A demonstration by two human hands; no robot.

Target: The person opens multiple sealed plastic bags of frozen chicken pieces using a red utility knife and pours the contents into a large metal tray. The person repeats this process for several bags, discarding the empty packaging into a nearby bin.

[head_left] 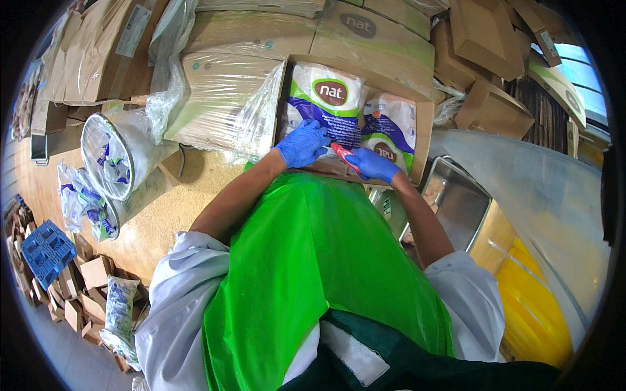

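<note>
Red cutter [343,156] between gloved hands

White-purple-green bag [324,104] upright in open carton; red cutter [343,156] at bottom edge.

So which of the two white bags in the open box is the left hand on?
The larger bag on the left; the left hand rests on its lower edge. The other bag lies right, nearer the right hand.

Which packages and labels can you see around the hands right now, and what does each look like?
White plastic bag with green, purple and brown oval print: in the open cardboard box, under the left hand.
Second matching bag: right beside it, by the right hand.
Clear sack of emptied bags: left.
White paper label: upper-left carton.
</note>
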